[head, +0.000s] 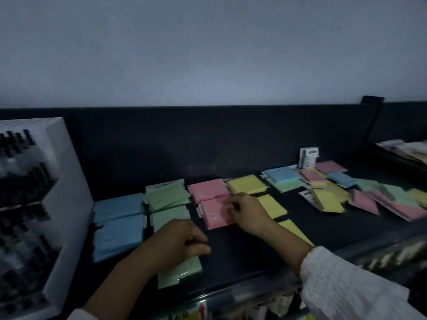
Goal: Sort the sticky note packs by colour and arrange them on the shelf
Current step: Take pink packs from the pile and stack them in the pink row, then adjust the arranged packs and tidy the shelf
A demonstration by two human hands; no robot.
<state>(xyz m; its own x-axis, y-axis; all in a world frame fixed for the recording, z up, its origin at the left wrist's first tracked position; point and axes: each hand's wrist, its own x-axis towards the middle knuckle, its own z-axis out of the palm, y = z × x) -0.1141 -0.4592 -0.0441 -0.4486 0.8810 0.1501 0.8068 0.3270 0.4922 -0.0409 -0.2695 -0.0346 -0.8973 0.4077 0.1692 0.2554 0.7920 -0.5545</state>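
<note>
Shelf (233,252): sorting about half done, by estimate.
Sorted, in columns from the left: blue packs (119,236), green packs (166,195), pink packs (209,189), yellow packs (246,183).
Unsorted: mixed heap (369,197), far right.
Right hand (248,212): grip pinches front pink pack (215,217) at its edge.
Left hand (180,241): curled over front green pack (182,271); cannot tell whether it holds the pack.

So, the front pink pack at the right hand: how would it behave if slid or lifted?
The front pink pack lies flat and thin, so it would probably slide on the dark shelf, not roll or tip. It looks light: the right hand seems to pinch only its edge. Touching the rear pink pack, it could nudge that too.
</note>
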